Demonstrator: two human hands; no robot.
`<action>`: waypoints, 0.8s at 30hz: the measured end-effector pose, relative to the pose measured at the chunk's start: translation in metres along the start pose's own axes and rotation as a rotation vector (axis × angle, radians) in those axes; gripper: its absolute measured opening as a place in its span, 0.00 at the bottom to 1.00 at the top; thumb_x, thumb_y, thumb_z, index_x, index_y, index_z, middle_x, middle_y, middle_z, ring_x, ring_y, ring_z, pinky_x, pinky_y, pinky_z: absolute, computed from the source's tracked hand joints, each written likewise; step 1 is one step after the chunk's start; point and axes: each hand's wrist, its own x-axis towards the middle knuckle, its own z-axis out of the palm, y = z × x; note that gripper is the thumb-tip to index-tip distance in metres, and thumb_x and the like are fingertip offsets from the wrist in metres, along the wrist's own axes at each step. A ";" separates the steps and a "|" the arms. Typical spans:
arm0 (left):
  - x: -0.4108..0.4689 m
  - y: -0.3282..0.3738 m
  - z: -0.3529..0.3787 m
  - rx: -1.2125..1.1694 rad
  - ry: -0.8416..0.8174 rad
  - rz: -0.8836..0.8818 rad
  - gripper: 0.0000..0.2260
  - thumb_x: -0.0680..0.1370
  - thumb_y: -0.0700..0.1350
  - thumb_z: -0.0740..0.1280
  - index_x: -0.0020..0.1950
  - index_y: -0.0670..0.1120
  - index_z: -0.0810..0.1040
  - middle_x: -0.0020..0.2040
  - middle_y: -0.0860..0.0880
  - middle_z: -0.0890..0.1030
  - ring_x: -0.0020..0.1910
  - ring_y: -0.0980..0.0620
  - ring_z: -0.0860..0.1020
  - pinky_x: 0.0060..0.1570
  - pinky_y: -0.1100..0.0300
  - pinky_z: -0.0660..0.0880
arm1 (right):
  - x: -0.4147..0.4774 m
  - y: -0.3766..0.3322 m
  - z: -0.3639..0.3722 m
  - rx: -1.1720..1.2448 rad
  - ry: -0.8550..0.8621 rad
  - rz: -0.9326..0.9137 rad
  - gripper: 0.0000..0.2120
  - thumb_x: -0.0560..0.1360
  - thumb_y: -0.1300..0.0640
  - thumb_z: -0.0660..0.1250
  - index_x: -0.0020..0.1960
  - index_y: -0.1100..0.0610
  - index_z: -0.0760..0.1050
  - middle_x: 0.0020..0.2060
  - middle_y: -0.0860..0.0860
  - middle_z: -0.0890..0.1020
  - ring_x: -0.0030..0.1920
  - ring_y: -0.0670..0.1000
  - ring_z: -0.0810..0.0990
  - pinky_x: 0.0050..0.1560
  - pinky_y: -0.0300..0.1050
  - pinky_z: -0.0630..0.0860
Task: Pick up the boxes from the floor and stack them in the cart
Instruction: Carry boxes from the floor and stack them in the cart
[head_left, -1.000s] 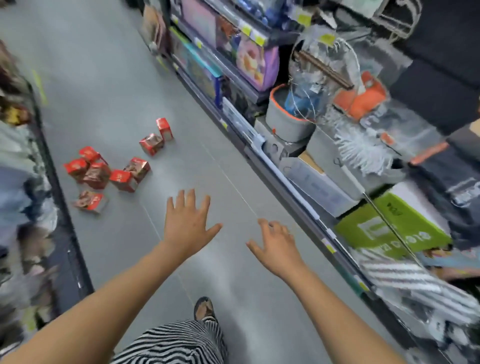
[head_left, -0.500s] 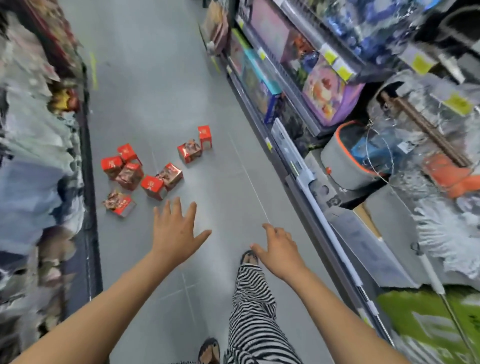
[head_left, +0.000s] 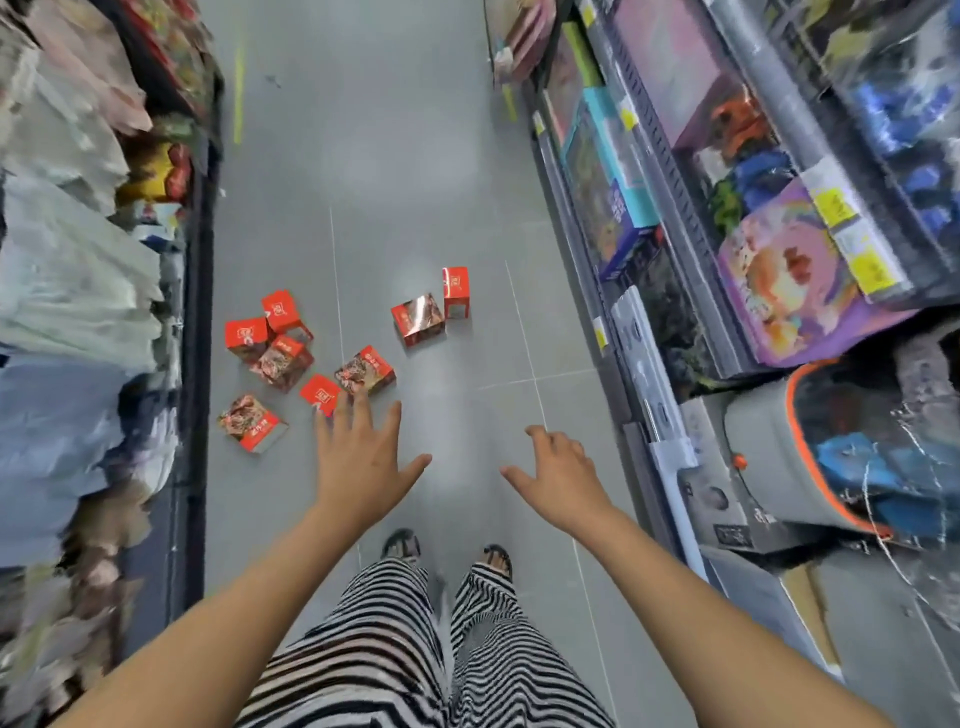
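Eight boxes lie on the floor ahead-left, closest to the left hand, its fingers spread and empty, like the right hand.

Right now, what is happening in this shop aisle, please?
A person stands in the aisle and reaches forward with both arms. The left hand is spread open and the right hand is relaxed; neither holds anything. Eight red boxes lie scattered on the grey floor ahead: six in a loose group on the left and two further right. None has been picked up yet. Stocked shelves line both sides, and no cart is in view.
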 end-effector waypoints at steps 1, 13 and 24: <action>0.017 -0.006 -0.001 -0.002 0.001 -0.012 0.36 0.71 0.66 0.66 0.72 0.46 0.68 0.72 0.34 0.65 0.71 0.32 0.61 0.66 0.36 0.59 | 0.018 -0.005 -0.007 -0.003 -0.010 0.006 0.31 0.78 0.40 0.60 0.74 0.55 0.59 0.68 0.59 0.68 0.68 0.60 0.65 0.65 0.54 0.64; 0.266 -0.058 0.050 -0.030 -0.143 0.039 0.35 0.67 0.64 0.71 0.66 0.43 0.74 0.67 0.32 0.71 0.65 0.30 0.69 0.62 0.36 0.66 | 0.259 -0.039 -0.036 0.011 -0.028 0.062 0.29 0.78 0.43 0.61 0.74 0.55 0.61 0.67 0.57 0.70 0.68 0.58 0.66 0.66 0.51 0.64; 0.466 -0.062 0.277 -0.031 -0.095 -0.032 0.38 0.71 0.65 0.66 0.74 0.44 0.65 0.72 0.33 0.64 0.71 0.32 0.62 0.66 0.35 0.60 | 0.537 0.013 0.057 0.103 0.144 0.045 0.30 0.76 0.44 0.66 0.72 0.57 0.63 0.67 0.58 0.71 0.68 0.59 0.66 0.67 0.51 0.62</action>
